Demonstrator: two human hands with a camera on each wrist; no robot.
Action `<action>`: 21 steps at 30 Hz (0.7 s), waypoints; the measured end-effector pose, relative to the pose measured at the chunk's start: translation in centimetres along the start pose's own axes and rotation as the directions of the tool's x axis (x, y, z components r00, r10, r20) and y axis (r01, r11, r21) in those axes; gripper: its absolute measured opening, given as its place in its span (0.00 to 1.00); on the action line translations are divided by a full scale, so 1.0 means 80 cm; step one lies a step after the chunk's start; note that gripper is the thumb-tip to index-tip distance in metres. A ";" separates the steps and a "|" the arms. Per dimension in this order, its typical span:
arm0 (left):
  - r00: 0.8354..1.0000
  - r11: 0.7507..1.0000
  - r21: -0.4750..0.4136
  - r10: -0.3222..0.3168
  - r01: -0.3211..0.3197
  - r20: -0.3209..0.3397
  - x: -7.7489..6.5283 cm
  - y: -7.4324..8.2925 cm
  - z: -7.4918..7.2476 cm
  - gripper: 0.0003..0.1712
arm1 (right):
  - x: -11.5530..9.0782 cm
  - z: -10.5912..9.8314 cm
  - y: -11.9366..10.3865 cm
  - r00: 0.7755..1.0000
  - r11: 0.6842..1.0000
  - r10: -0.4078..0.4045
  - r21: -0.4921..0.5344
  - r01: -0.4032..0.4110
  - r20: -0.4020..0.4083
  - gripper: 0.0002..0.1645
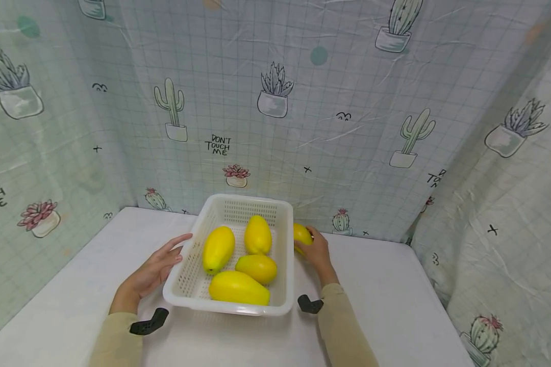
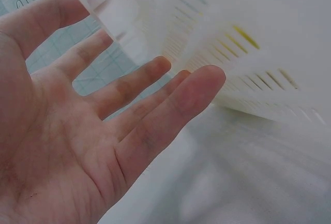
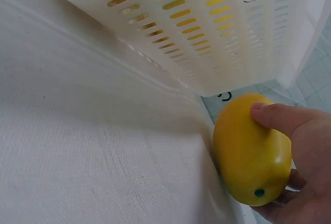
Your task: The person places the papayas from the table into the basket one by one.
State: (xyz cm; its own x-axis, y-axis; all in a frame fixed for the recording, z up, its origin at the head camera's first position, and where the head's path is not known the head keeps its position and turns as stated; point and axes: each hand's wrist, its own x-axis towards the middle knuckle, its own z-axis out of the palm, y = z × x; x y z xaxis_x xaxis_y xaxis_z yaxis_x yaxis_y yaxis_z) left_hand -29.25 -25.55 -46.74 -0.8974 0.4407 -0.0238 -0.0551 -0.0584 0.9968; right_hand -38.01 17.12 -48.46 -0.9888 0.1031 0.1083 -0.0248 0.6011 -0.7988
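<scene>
A white slotted plastic basket (image 1: pixel 229 307) holds several yellow mangoes (image 1: pixel 257 235). My left hand (image 1: pixel 158 267) is at the basket's left side, fingers extended and fingertips against the rim and wall. In the left wrist view, the palm and straight fingers show beside the slotted basket wall (image 2: pixel 248 74). To the right of the basket, my right hand (image 1: pixel 318 251) grips another mango (image 1: pixel 302 235), partly hidden behind the basket's rim in the head view. The right wrist view shows the thumb on top of this mango (image 3: pixel 248 154) and fingers under it, outside the basket.
A white cloth covers the table (image 1: pixel 372 290). Behind it and on both sides hangs a curtain (image 1: pixel 303 137) printed with cacti, close to the table's far edge. Dark wrist mounts (image 1: pixel 149 322) sit on both sleeves.
</scene>
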 end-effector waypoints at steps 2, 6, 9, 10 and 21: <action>1.000 1.000 -0.002 -0.001 0.001 0.003 0.000 0.000 -0.001 0.32 | -0.001 -0.002 0.000 1.000 1.000 -0.001 0.002 0.001 -0.005 0.39; 1.000 1.000 -0.001 -0.002 0.002 0.003 0.000 -0.001 -0.001 0.32 | -0.002 -0.005 0.001 1.000 1.000 0.003 0.022 -0.003 -0.018 0.40; 1.000 1.000 0.004 0.007 -0.007 0.006 0.000 -0.001 -0.001 0.32 | -0.003 -0.007 0.002 1.000 0.999 0.016 0.039 -0.015 -0.022 0.40; 1.000 1.000 0.004 0.010 -0.010 0.009 0.000 -0.001 -0.001 0.32 | -0.004 -0.007 0.002 1.000 0.999 0.016 0.039 -0.016 -0.022 0.41; 1.000 1.000 -0.005 0.013 -0.013 0.022 0.000 -0.002 -0.001 0.32 | -0.009 -0.011 0.001 0.999 0.998 0.039 0.056 -0.037 -0.028 0.40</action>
State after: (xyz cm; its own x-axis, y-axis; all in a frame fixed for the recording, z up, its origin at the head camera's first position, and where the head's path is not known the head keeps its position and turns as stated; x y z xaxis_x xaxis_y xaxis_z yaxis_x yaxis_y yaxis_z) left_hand -29.29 -25.63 -46.87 -0.8882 0.4595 -0.0091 -0.0459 -0.0690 0.9966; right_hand -37.15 17.77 -48.10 -0.9844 0.1486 0.0939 0.0038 0.5519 -0.8339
